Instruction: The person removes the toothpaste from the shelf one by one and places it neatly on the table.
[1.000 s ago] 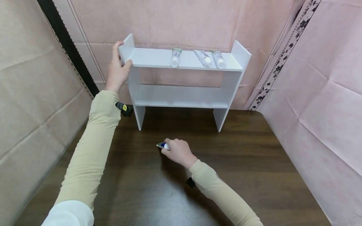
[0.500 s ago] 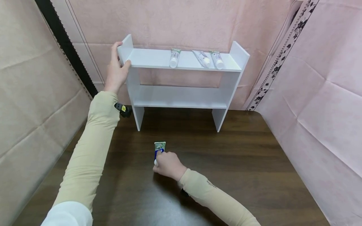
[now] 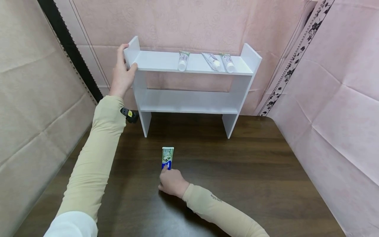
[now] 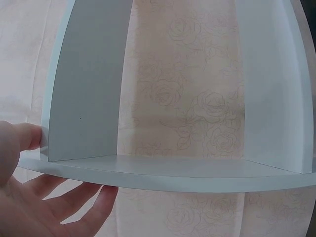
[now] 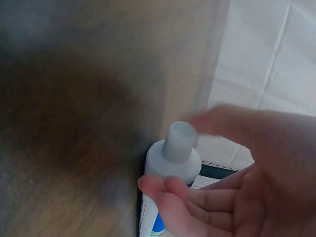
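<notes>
My right hand (image 3: 173, 182) holds a toothpaste tube (image 3: 167, 156) low over the table, in front of the shelf. The tube is green and white with a blue band, and its flat end points toward the shelf. In the right wrist view my fingers (image 5: 180, 207) curl round its body, and the thumb lies beside the white cap (image 5: 180, 140). My left hand (image 3: 122, 74) grips the upper left side of a white two-tier shelf (image 3: 189, 100). In the left wrist view its thumb is on one side of the panel edge and its fingers reach under the other.
Three white-capped tubes lie on the top tier: one near the middle (image 3: 183, 61), one slanted (image 3: 212, 62) and one at the right (image 3: 227, 63). The dark wooden table (image 3: 266, 177) is bounded by pink cloth walls (image 3: 334, 98) at the back and sides.
My right hand has drawn back from the shelf toward me. The toothpaste tube has swung from pointing left to pointing at the shelf, showing its printed face. My left hand keeps its grip.
</notes>
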A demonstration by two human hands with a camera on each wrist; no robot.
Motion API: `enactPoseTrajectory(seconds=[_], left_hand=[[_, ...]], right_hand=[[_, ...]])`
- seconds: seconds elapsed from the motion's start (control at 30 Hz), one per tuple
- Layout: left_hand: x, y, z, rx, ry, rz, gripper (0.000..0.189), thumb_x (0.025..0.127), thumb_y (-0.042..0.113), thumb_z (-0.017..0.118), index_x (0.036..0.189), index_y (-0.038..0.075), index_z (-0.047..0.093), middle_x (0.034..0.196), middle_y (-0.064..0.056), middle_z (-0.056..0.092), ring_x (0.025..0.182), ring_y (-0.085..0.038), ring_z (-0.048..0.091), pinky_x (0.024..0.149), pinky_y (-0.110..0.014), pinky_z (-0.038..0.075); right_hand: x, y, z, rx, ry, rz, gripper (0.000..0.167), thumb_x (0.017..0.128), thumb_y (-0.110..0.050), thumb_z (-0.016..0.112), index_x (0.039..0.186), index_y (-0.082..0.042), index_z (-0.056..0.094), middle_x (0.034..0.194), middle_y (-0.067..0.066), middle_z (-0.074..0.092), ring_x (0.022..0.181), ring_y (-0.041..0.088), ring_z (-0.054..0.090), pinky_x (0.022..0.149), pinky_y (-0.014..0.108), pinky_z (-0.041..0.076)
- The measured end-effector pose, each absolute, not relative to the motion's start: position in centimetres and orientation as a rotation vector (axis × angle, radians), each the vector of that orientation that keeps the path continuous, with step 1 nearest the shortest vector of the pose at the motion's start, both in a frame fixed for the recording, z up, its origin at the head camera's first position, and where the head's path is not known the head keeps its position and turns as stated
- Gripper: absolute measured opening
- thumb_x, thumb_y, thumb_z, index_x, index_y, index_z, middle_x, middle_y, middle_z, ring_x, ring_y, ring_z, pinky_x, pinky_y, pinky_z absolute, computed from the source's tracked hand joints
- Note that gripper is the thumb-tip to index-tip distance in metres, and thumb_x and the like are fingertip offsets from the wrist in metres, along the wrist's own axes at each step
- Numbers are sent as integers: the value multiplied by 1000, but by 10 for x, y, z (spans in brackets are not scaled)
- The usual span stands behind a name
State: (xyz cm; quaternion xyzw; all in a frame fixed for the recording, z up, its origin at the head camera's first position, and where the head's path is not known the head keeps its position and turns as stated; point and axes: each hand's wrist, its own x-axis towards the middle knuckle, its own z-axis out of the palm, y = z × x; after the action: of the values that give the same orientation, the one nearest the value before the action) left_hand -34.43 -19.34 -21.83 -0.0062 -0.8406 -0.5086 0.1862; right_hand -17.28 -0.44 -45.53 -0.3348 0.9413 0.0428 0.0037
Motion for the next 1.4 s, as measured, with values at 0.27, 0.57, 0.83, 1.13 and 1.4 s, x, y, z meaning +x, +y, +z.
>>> enactPoseTrajectory(seconds=[0.27, 0.57, 0.83, 1.13, 1.4], left_hand=[[-344, -194, -218, -20, -2368, -1427, 60, 100, 25, 38, 145, 54, 11, 160, -1, 25, 139, -25, 41, 106, -52, 39], [-344, -194, -219, -31, -2368, -1415, 59, 100, 26, 38, 145, 54, 11, 160, 0, 26, 139, -25, 41, 106, -52, 39], [-344, -194, -219, -35, -2368, -1428, 59, 101, 27, 37, 145, 55, 10, 160, 0, 25, 139, -25, 41, 106, -52, 39], [-345, -195, -220, -39, -2364, -1422, 60, 100, 26, 37, 145, 55, 10, 160, -3, 27, 138, -25, 42, 106, -51, 39], [-345, -195, -220, -24, -2370, -1420, 59, 100, 27, 37, 145, 55, 10, 160, -3, 27, 138, -26, 42, 105, -53, 39]], right_hand=[[-174, -5, -449, -980, 2857, 142, 57, 91, -36, 62, 129, 6, 57, 117, 13, 70, 77, 18, 71, 60, 30, 55], [-177, -1, -446, -903, 2803, 60, 63, 91, -39, 62, 136, 4, 50, 106, 7, 74, 85, 19, 70, 65, 31, 54], [-186, 8, -443, -888, 2786, -77, 38, 93, -37, 61, 115, -7, 63, 88, 3, 72, 69, 13, 63, 57, 29, 48], [-206, 21, -424, -880, 2849, -111, 47, 95, -36, 58, 135, -11, 56, 117, 6, 68, 97, 17, 65, 72, 30, 53], [-236, 46, -387, -767, 2907, -320, 50, 96, -35, 56, 139, -10, 49, 130, 10, 61, 105, 23, 63, 84, 38, 54]])
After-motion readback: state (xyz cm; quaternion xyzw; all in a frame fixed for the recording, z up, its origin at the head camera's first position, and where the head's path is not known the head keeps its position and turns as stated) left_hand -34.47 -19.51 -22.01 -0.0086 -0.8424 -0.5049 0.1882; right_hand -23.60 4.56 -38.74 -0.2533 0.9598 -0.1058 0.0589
